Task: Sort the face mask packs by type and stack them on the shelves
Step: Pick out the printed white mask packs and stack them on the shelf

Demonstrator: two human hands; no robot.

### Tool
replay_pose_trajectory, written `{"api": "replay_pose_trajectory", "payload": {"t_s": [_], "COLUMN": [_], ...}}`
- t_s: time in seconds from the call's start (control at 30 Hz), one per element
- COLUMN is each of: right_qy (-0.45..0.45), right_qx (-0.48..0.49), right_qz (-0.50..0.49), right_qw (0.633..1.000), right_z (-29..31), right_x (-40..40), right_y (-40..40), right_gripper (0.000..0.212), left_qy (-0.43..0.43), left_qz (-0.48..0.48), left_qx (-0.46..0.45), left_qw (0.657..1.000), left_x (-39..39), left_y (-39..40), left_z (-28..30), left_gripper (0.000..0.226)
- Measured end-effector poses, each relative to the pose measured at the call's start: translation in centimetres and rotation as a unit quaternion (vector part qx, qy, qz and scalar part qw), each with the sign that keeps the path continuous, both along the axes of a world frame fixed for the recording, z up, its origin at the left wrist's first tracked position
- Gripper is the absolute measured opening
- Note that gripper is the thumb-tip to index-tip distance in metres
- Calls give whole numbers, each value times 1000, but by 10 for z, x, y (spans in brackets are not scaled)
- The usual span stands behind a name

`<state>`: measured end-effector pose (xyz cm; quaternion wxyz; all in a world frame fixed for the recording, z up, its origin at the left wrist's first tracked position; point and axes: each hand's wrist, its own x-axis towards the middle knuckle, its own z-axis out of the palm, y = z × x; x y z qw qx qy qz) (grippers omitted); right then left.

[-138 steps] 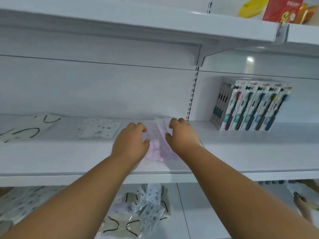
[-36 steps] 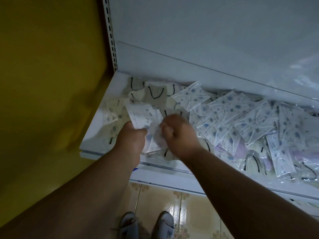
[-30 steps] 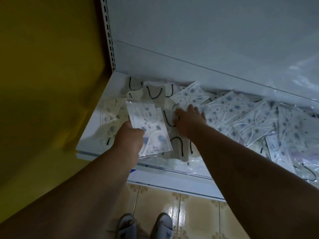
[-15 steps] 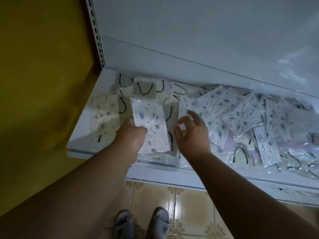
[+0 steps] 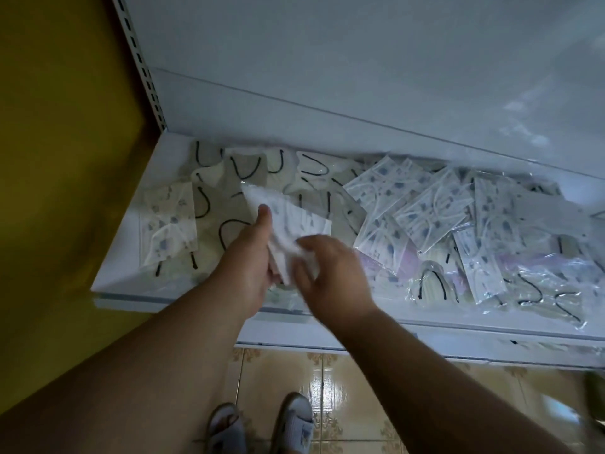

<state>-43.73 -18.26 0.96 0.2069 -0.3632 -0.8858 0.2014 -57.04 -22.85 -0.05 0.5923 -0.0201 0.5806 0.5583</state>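
At frame centre, the left hand (image 5: 252, 260) gripped a few crinkly, glossy plastic mask packs (image 5: 288, 221), white with blue blotches; the right hand (image 5: 330, 273) pinched their lower edge, above the white metal shelf (image 5: 131, 267) strewn with loose packs (image 5: 425, 211).

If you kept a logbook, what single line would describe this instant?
left hand: grips spotted mask packs | right hand: touching same packs, blurred | bottom shelf: mixed packs unsorted

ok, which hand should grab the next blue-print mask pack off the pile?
Right hand, probably: it sits nearest the blue-print mask packs piled to its right. The left hand grips the stack of gathered packs, so it is occupied.
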Motion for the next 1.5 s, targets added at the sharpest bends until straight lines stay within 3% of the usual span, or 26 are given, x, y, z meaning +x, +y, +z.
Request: {"api": "replay_pose_trajectory", "payload": {"t_s": [0.03,0.1,0.13,0.2,0.27,0.33,0.4,0.47,0.57,0.63,0.7,0.8,0.83,0.93,1.0,1.07,1.13,1.2,1.23,1.3,1.33,1.43,1.5], "right_qy": [6,53,85,74,-82,-255,-335,-344,-239,-82,52,102,112,155,140,103,188,285,309,321,324,334,331], "right_qx": [-6,-59,-67,-21,-16,-101,-111,-90,-56,-13,-27,-163,-179,-193,-212,-322,-516,-627,-642,-626,-619,-640,-645], "right_qz": [59,99,77,-33,-127,-158,-135,-122,-159,-128,-87,-42,-34,-121,-237,-322,-326,-278,-257,-243,-239,-202,-191], "right_qw": [998,992,991,997,988,949,926,927,956,988,994,980,977,961,938,885,770,670,653,667,674,662,662], "right_z": [-4,-8,-8,-12,-15,-18,-31,-38,-26,-12,-4,-1,-2,-4,-4,-1,6,15,20,31,37,67,87], "right_x": [1,1,2,1,0,1,5,7,7,13,19,26,27,30,32,35,40,54,63,82,93,128,161], "right_y": [-8,-11,-4,24,65,99,123,131,118,92,55,11,2,-7,-3,-1,-1,-8,-14,-25,-33,-64,-85], "right_gripper": [24,27,24,15,21,33,34,36,38,27,22,37,40,27,20,39,42,28,25,20,18,26,31], "left_qy": [-12,50,99,175,197,194,193,191,183,180,153,15,5,122,130,105,105,82,41,-25,-12,173,244], "left_qz": [-5,-13,-3,1,-8,-15,-18,-19,-16,-11,10,14,-1,-18,-6,-8,-20,-20,-8,13,19,-28,-54], "left_qx": [6,6,-12,-64,-90,-81,-73,-69,-66,-72,-69,-28,-22,-39,-24,0,20,37,39,19,12,13,18], "left_qw": [1000,999,995,982,976,977,978,979,981,981,986,999,1000,992,991,994,994,996,998,999,1000,984,968], "left_x": [0,1,1,-3,-6,-4,0,4,8,10,11,10,11,16,22,32,42,53,58,69,78,115,150], "left_y": [0,0,0,1,1,2,5,7,9,9,10,9,8,3,-3,-13,-26,-41,-50,-67,-76,-102,-119], "left_z": [-2,-5,-7,-12,-17,-19,-19,-20,-18,-15,-8,1,2,-7,-8,-3,4,12,17,29,36,59,77], "left_gripper": [66,35,19,16,27,25,19,16,14,17,17,34,35,19,20,22,24,23,25,30,28,19,21]}}
